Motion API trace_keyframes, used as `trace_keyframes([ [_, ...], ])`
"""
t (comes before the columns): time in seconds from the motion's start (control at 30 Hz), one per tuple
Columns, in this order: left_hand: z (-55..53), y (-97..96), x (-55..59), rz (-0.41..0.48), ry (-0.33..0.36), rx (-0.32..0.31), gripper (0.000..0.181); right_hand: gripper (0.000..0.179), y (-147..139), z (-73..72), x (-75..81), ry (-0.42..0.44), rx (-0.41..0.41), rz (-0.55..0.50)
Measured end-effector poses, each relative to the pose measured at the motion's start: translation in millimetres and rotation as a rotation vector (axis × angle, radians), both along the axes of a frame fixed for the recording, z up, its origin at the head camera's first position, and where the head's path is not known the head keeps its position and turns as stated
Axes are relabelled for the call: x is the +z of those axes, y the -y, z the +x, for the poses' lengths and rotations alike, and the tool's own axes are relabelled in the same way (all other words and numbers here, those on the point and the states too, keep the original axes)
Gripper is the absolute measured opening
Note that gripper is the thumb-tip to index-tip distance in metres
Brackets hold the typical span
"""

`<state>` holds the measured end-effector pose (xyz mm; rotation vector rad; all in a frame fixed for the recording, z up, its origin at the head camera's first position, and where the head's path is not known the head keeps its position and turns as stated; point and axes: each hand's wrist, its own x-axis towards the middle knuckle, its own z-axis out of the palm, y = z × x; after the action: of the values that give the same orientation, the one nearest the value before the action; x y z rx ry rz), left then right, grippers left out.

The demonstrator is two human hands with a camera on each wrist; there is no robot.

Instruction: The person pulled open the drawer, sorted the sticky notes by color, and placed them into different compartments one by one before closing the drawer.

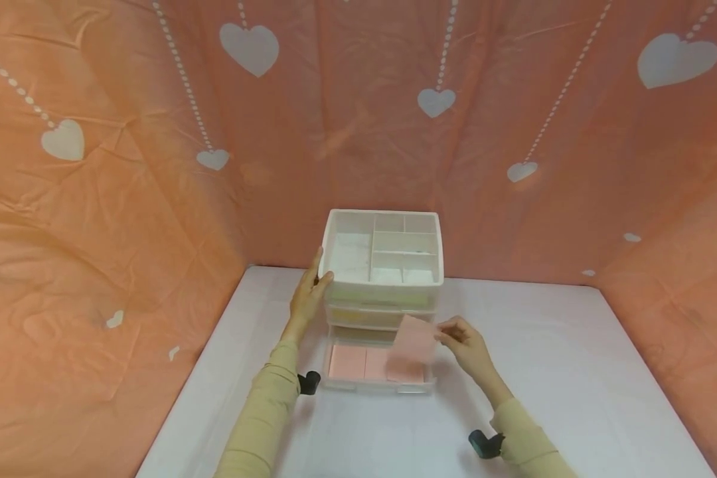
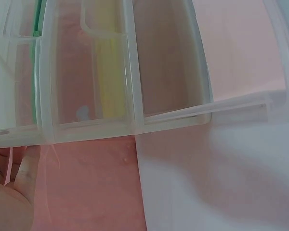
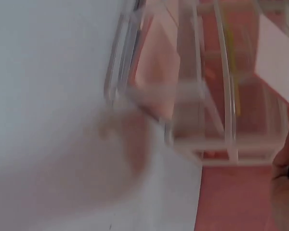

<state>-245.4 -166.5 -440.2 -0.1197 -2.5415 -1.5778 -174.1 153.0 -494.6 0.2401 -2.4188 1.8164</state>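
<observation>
A white drawer organizer (image 1: 383, 285) stands on the table with its bottom drawer (image 1: 378, 386) pulled out. Straight fingers of my left hand (image 1: 307, 299) press along its upper left side, thumb at the front corner; in the left wrist view that hand (image 2: 14, 185) shows beside the clear wall. My right hand (image 1: 467, 348) pinches a pink sheet of paper (image 1: 415, 337) by its right edge, tilted over the open drawer. The sheet (image 3: 277, 62) also appears in the right wrist view. Inside the drawer lie pink paper squares (image 1: 348, 362), partly hidden by the sheet.
The organizer's top tray (image 1: 351, 255) has several compartments. Above the open drawer, two closed drawers show something yellow (image 1: 358, 316) through the front. An orange cloth with white hearts (image 1: 358, 146) hangs behind and beside the white table (image 1: 532, 345). Black wrist cameras (image 1: 486, 443) sit at both sleeves.
</observation>
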Motion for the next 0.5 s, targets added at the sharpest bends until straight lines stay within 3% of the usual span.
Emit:
trace_keyframes([
  [0.17,-1.4,-0.5,-2.1,0.001,0.0,-0.011,0.059,0.008,33,-3.2,-6.7,-0.001,0.035,0.197],
  [0.33,-1.1,-0.4,-3.0,-0.005,0.005,-0.006,0.059,0.01,56,-3.8,-19.3,0.029,0.084,0.308],
  [0.5,-0.9,0.9,-2.6,-0.005,-0.002,0.004,0.059,0.012,69,-7.4,-30.1,-0.028,0.09,0.438],
])
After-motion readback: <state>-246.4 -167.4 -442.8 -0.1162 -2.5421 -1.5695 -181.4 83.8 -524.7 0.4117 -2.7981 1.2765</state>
